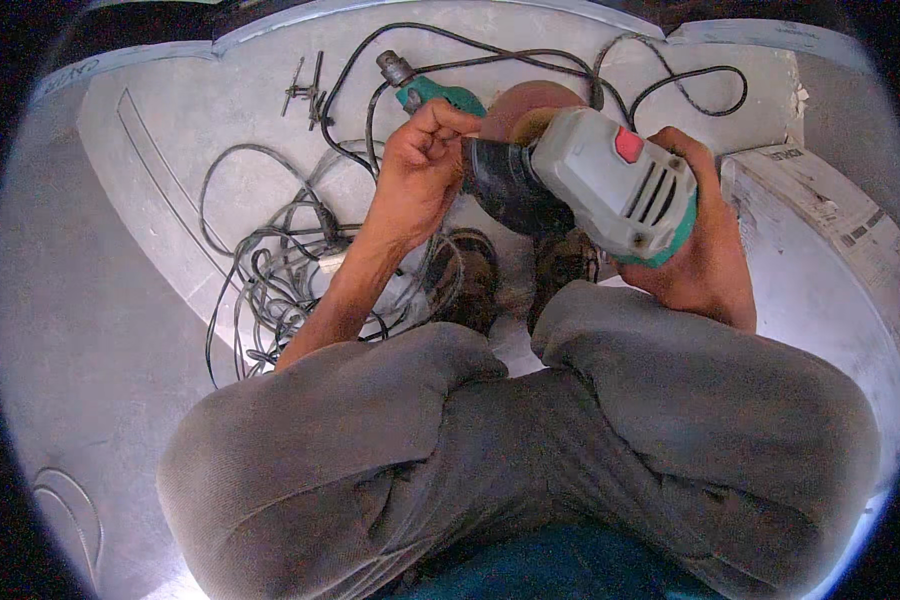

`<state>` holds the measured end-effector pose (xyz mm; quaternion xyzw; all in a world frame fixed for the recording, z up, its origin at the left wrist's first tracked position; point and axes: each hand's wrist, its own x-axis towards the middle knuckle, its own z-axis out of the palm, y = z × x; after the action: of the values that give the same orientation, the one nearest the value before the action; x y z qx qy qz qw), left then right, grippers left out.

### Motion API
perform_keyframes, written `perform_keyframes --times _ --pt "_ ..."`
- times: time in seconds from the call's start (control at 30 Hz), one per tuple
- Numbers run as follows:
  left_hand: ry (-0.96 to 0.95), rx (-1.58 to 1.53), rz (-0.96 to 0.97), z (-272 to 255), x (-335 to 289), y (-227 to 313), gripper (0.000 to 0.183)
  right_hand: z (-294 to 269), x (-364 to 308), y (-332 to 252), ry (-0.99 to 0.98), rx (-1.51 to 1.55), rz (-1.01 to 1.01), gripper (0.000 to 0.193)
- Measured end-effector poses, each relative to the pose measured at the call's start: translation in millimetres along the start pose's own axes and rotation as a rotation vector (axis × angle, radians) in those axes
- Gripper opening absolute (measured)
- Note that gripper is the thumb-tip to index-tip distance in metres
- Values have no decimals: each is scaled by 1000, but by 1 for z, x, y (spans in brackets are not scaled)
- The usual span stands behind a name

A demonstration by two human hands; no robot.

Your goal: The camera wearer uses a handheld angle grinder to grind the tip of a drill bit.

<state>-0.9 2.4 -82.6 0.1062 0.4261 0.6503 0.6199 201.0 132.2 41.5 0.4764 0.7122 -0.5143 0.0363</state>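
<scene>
— Looking straight down here: the person squats over a pale slab [170,150], grey trousers [570,440] filling the lower half of the view.

— And the tool?

— A grey power grinder [610,180] with a red switch and a green trim, held up in front of the knees, above the brown shoes [475,275]. The right hand [705,230] is wrapped under and around its rear body — a firm grasp.

— The left hand?

— The left hand [420,165] is clenched at the grinder's black front end, fingers curled tight; whether they pinch a small part there, I cannot tell. Just behind it sits a reddish-brown disc [525,100], touching or close against the tool's head.

— What lies around?

— A green drill [425,88] lies on the slab beyond the left hand, chuck pointing up and left. A tangle of black cables [280,270] spreads to the left of the left forearm, with one long cord [670,80] looping across the top right. A small metal key piece [308,90] rests near the top left of the slab, and a printed white sheet [820,200] lies at the right.
</scene>
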Motion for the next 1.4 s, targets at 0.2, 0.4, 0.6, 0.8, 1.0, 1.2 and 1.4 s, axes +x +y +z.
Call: perform_keyframes --times 0.2,0.4,0.6,0.8,1.0,1.2,1.4 --pt "73 -3 -16 3 6 9 15 -1 0 3 20 45 37 78" --pt "63 -28 -72 -1 6 8 23 -1 -1 3 28 -128 -26 79" --pt "80 -45 -95 -1 7 8 25 2 0 10 36 -36 -4 79" --pt "67 -39 -83 -5 6 7 24 -2 0 4 16 -155 -33 81" --pt "90 -43 -124 -1 4 11 24 -2 0 3 17 -112 2 82" --pt "40 23 -52 -2 6 11 23 2 0 9 17 32 76 84" --pt "84 118 17 3 7 15 23 -4 0 5 24 -183 -39 88"
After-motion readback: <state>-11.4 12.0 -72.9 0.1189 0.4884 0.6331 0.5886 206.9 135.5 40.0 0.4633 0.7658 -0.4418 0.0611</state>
